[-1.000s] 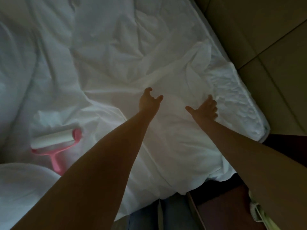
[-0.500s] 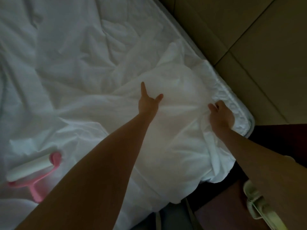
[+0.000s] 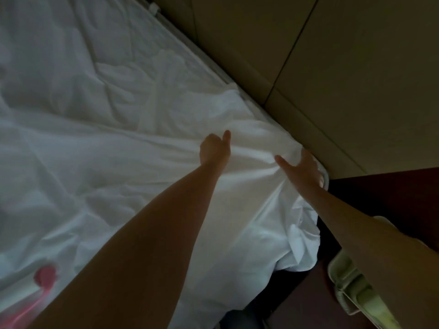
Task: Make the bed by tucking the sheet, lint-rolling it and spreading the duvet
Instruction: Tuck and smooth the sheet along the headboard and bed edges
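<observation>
Right hand (image 3: 300, 168) is down on the sheet (image 3: 142, 176) at the mattress corner (image 3: 325, 178), palm flat, thumb splayed, fingers stretched toward the edge. It is pressing, not clutching. Creases fan out from under that palm, so the cloth is bunching there.

Left hand (image 3: 215, 149) sits just beside it, a little further in, fingers curled with one digit sticking up. Whether it pinches any cloth, I cannot tell.

The sheet covers the whole bed, rumpled all over, and its loose corner (image 3: 301, 252) hangs off the near side, untucked. This looks like thin, light, limp fabric: no stiffness, it will fold and drag wherever it is pulled, and it should slide easily over the mattress. My call: take it by the hanging edge near the corner, with a good handful rather than fingertips, pull it taut, then push it under.

Further out, the pink lint roller (image 3: 45, 277) lies on the bed at lower left, blurred. A padded wall panel (image 3: 332, 67) runs tight along the far side, leaving little room for fingers there.
</observation>
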